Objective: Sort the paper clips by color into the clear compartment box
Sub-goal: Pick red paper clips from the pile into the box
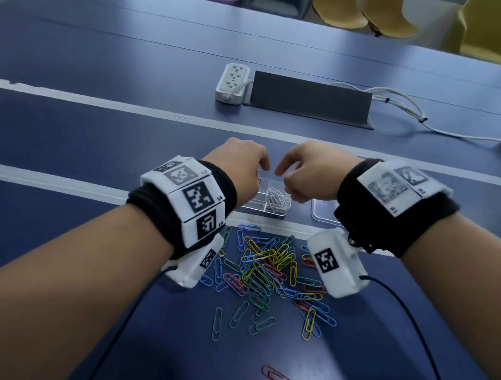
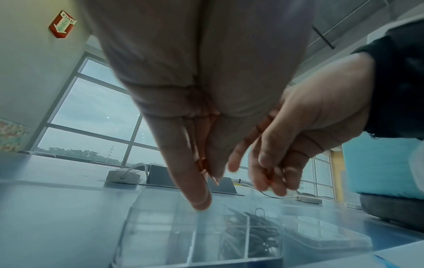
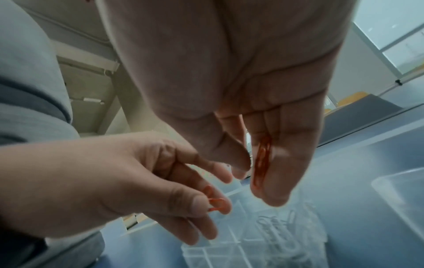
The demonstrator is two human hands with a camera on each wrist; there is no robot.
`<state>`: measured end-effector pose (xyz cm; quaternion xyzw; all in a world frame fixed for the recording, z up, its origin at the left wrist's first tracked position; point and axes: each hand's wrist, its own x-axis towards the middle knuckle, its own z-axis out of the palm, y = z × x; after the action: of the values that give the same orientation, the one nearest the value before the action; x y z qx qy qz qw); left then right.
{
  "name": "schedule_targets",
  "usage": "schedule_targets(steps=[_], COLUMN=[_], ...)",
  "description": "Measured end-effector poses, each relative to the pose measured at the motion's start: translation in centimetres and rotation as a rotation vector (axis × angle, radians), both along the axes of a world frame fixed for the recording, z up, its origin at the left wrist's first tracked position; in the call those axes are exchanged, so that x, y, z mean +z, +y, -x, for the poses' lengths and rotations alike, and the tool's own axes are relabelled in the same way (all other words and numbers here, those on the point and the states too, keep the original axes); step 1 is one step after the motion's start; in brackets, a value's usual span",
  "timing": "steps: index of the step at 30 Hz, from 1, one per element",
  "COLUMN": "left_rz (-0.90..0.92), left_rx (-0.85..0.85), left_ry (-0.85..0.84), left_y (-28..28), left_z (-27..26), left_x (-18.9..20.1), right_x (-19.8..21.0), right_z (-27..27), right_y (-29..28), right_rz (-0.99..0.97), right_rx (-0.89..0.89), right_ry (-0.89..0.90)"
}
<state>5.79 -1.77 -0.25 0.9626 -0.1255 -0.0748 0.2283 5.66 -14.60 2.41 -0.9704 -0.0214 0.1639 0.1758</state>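
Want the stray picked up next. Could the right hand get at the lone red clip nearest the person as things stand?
Probably not straight away: the right hand already holds red clips over the compartment box. The lone red clip itself lies uncovered on the table.

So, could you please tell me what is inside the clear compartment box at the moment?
One compartment of the clear compartment box holds a heap of white paper clips. The near compartments look empty. Both hands hover above, covering its far part.
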Motion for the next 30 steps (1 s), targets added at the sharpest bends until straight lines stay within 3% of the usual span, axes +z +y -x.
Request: schedule_targets(steps=[10,16,19,23,30], left_rz=[0.201,0.33,0.305,0.171,-0.115], left_rx=[0.092,0.102,0.08,-0.021,-0.338], left_ry=[0.097,0.149,0.122,0.073,0.129], left_y=[0.7,1.4,1.9,2.3,1.2], left_z=[0.1,0.2,0.6,1.4,3.3], left_x=[-0.3,-0.4,-0.2,0.1,0.0], right_x=[-1.8,-2.2,-1.5,-0.2,-0.5], right_z=[-1.1,-1.3,-0.8,0.7,5.0], right_y=[1.6,1.5,0.5,-2.1,-5.4], right_rz=[-0.259,-0.244,-0.261,-0.141,0.094], right_rx=[-0.041,0.019,0.038,0.085,0.191], right_ry=[-0.082,-0.094,-0.13,-0.213,-0.09])
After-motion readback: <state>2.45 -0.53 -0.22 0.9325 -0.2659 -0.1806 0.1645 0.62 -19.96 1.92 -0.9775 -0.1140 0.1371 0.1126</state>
